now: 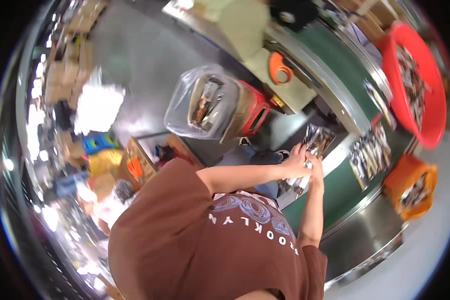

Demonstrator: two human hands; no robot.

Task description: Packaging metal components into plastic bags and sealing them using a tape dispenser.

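Both of my hands are together at the near edge of a green conveyor belt (pixel 305 212), closed around a bundle of shiny dark and silver packets (pixel 319 139). My left hand (pixel 296 162) reaches in from the left, its fingers wrapped on the bundle. Pressed against it, my right hand (pixel 315 165) grips the same packets from the belt side. Some of the bundle sticks out beyond the fingers and some hangs below them. Blur hides the single packets. A row of similar silver and dark packets (pixel 370 156) lies on the belt to the right.
Beyond the belt stand a red tub (pixel 442 107) and an orange bin (pixel 392 182), both holding packets. Ahead on the left is a plastic-lined box (pixel 182 117) with packets, against a red crate (pixel 257 110). An orange round-holed part (pixel 276 64) sits on a machine.
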